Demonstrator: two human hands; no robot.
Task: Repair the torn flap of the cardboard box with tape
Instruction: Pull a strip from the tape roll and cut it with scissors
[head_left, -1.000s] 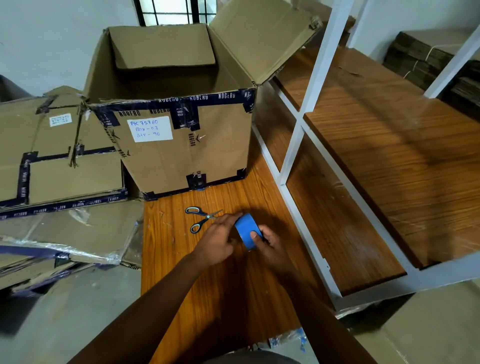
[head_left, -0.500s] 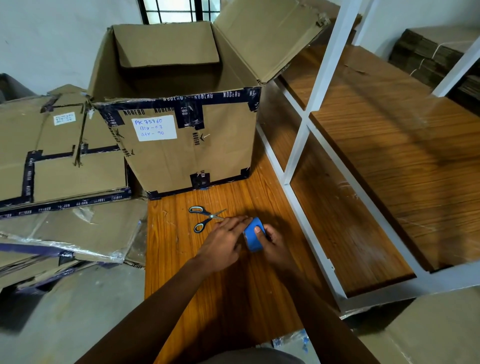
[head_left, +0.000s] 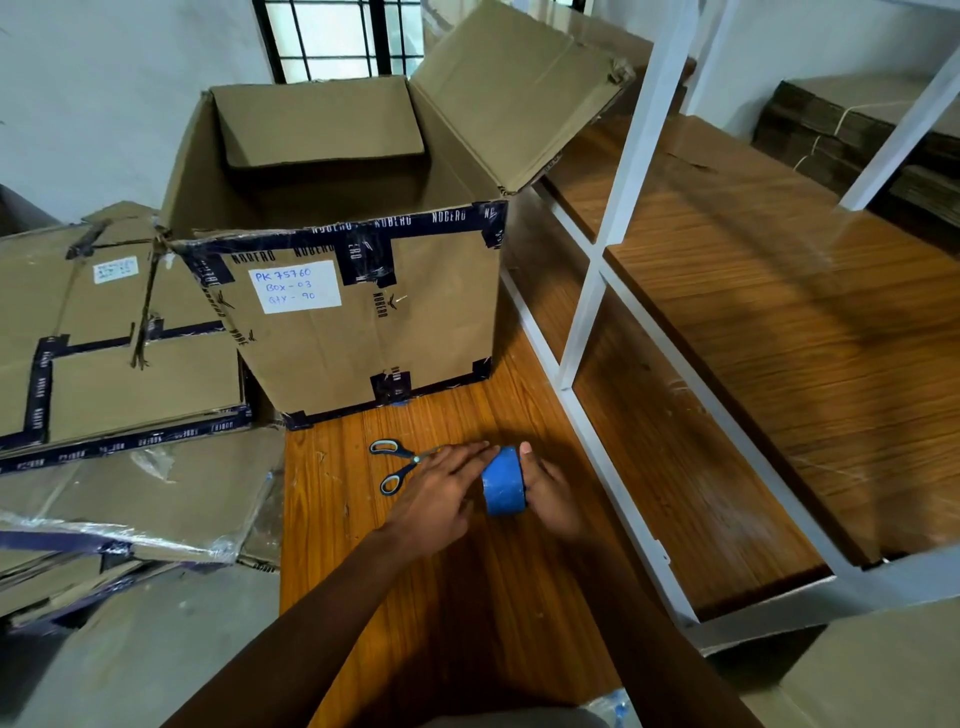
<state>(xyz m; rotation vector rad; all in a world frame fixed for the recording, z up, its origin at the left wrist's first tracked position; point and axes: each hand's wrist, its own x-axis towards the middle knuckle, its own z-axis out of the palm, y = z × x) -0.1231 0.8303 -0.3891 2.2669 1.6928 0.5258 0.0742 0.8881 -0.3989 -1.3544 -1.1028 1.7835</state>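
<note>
An open cardboard box (head_left: 363, 322) with dark printed tape and a white handwritten label stands at the back of the wooden table (head_left: 467, 597). Its right flap (head_left: 519, 93) sticks up and out, frayed at the far corner. Just in front of the box, my right hand (head_left: 553, 491) grips a blue tape roll (head_left: 503, 480) held on edge. My left hand (head_left: 441, 493) rests its straight fingers on the roll's left side. Blue-handled scissors (head_left: 397, 462) lie on the table just left of my left hand, partly hidden by it.
Flattened cardboard boxes (head_left: 104, 364) are piled to the left, overlapping the table's left edge. A white metal rack (head_left: 613, 249) with wooden shelves stands close on the right. Bundled cardboard (head_left: 857, 135) sits at the far right.
The roll has turned in my hands, now showing its blue outer face. My left fingers have straightened along its side. The view has shifted slightly.
</note>
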